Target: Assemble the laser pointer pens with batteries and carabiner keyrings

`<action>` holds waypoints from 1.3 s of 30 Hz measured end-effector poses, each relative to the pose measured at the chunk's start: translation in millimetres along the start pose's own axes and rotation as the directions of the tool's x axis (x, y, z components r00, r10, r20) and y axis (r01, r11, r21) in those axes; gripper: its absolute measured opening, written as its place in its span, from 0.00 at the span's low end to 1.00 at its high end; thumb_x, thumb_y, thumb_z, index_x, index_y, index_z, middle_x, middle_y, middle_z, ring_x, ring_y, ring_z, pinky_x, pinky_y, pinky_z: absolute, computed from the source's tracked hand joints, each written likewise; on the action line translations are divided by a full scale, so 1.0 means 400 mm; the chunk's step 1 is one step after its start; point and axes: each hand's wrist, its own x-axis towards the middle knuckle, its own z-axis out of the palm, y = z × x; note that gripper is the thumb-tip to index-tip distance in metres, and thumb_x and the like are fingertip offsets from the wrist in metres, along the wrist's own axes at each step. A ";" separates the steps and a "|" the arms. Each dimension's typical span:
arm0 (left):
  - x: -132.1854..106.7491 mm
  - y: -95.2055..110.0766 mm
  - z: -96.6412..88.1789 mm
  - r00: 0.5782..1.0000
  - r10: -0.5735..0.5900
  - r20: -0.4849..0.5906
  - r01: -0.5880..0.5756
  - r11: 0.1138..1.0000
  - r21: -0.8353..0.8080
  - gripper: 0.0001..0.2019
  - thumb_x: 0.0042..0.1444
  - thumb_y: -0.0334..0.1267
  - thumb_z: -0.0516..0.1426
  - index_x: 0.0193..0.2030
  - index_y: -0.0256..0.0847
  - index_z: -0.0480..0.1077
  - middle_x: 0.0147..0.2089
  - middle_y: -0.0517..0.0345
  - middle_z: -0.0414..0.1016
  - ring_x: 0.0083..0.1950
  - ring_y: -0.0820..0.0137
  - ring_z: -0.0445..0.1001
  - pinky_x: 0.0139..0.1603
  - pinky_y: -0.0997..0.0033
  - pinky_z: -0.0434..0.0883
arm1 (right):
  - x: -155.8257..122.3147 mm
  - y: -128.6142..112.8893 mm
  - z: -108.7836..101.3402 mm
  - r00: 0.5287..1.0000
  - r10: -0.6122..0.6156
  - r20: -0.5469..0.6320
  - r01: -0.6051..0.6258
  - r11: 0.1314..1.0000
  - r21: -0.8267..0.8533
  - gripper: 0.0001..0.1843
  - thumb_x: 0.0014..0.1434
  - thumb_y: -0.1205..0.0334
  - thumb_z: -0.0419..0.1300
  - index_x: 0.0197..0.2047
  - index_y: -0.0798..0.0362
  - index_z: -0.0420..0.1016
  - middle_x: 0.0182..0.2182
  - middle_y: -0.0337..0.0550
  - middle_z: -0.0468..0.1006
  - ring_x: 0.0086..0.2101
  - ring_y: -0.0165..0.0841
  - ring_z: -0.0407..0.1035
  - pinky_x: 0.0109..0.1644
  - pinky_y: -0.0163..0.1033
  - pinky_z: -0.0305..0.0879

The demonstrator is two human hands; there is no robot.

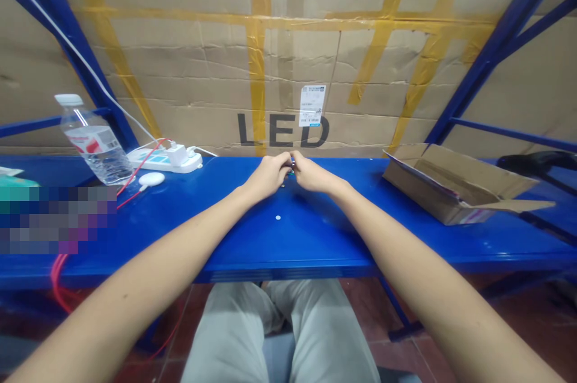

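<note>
2 hands (269,176) (311,174) hold a tiny, seemingly dark object (293,166) between them.

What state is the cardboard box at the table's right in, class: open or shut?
Open. The cardboard box shows its inside, and a flap sticks outward.
</note>
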 end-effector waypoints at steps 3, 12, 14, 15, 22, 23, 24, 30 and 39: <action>0.003 -0.004 0.011 0.988 -0.152 0.004 0.150 0.974 -0.170 0.03 0.56 0.29 0.56 0.35 0.41 0.69 0.29 0.59 0.77 0.29 0.69 0.76 0.33 0.70 0.72 | 0.004 0.013 -0.001 1.000 0.007 -0.001 -0.007 1.000 0.013 0.13 0.63 0.73 0.52 0.51 0.56 0.63 0.51 0.59 0.77 0.47 0.41 0.72 0.50 0.44 0.68; 0.008 -0.043 -0.034 0.971 -0.236 -0.040 0.231 0.967 -0.106 0.05 0.51 0.32 0.59 0.34 0.41 0.67 0.29 0.58 0.78 0.32 0.68 0.77 0.34 0.69 0.72 | 0.016 0.052 -0.044 0.989 0.124 -0.076 -0.134 0.981 -0.139 0.12 0.63 0.71 0.52 0.48 0.57 0.71 0.48 0.56 0.79 0.47 0.41 0.73 0.49 0.41 0.67; 0.010 -0.060 -0.053 0.958 -0.274 -0.084 0.266 0.959 -0.099 0.06 0.49 0.31 0.59 0.34 0.41 0.67 0.28 0.59 0.78 0.31 0.69 0.77 0.35 0.69 0.71 | 0.010 0.058 -0.054 0.982 0.188 -0.008 -0.186 0.967 -0.172 0.10 0.63 0.69 0.55 0.46 0.57 0.72 0.40 0.53 0.81 0.38 0.38 0.74 0.41 0.39 0.68; 0.011 -0.068 -0.062 0.952 -0.291 -0.094 0.281 0.954 -0.106 0.07 0.49 0.31 0.59 0.35 0.41 0.67 0.28 0.60 0.78 0.30 0.69 0.76 0.35 0.68 0.71 | 0.006 0.061 -0.058 0.973 0.225 0.046 -0.214 0.961 -0.177 0.09 0.62 0.67 0.56 0.46 0.56 0.72 0.36 0.51 0.80 0.32 0.36 0.74 0.36 0.38 0.67; 0.010 -0.127 -0.099 0.929 -0.366 -0.053 0.361 0.928 -0.094 0.03 0.48 0.34 0.59 0.32 0.40 0.71 0.30 0.55 0.80 0.33 0.66 0.78 0.35 0.68 0.71 | -0.011 0.068 -0.071 0.873 0.371 0.315 -0.294 0.918 -0.266 0.11 0.59 0.58 0.62 0.43 0.55 0.75 0.26 0.45 0.78 0.18 0.31 0.67 0.24 0.38 0.64; 0.010 -0.133 -0.102 0.932 -0.358 -0.053 0.355 0.933 -0.067 0.03 0.47 0.34 0.59 0.31 0.40 0.71 0.30 0.55 0.80 0.34 0.66 0.78 0.35 0.68 0.71 | -0.011 0.069 -0.072 0.867 0.380 0.321 -0.300 0.914 -0.272 0.13 0.59 0.57 0.62 0.44 0.55 0.76 0.26 0.46 0.78 0.18 0.31 0.67 0.25 0.38 0.64; 0.010 -0.140 -0.105 0.937 -0.345 -0.057 0.344 0.939 -0.033 0.03 0.47 0.34 0.59 0.30 0.40 0.72 0.31 0.55 0.80 0.34 0.66 0.77 0.36 0.68 0.71 | -0.010 0.070 -0.073 0.867 0.383 0.320 -0.301 0.913 -0.276 0.14 0.58 0.56 0.62 0.45 0.54 0.76 0.27 0.46 0.79 0.19 0.32 0.68 0.25 0.38 0.65; 0.007 -0.162 -0.115 0.939 -0.344 -0.026 0.345 0.937 0.053 0.04 0.44 0.33 0.60 0.27 0.41 0.77 0.32 0.54 0.81 0.36 0.65 0.78 0.41 0.65 0.71 | -0.002 0.083 -0.075 0.934 0.252 0.253 -0.172 0.938 -0.300 0.08 0.52 0.61 0.67 0.37 0.53 0.82 0.36 0.47 0.83 0.32 0.36 0.74 0.34 0.37 0.66; 0.002 -0.164 -0.151 0.837 -0.466 0.288 0.431 0.884 0.179 0.03 0.40 0.32 0.61 0.22 0.42 0.77 0.23 0.57 0.77 0.25 0.68 0.72 0.29 0.70 0.66 | -0.003 0.077 -0.078 0.921 0.277 0.273 -0.189 0.933 -0.307 0.09 0.48 0.67 0.68 0.36 0.52 0.83 0.36 0.47 0.83 0.34 0.40 0.76 0.37 0.40 0.67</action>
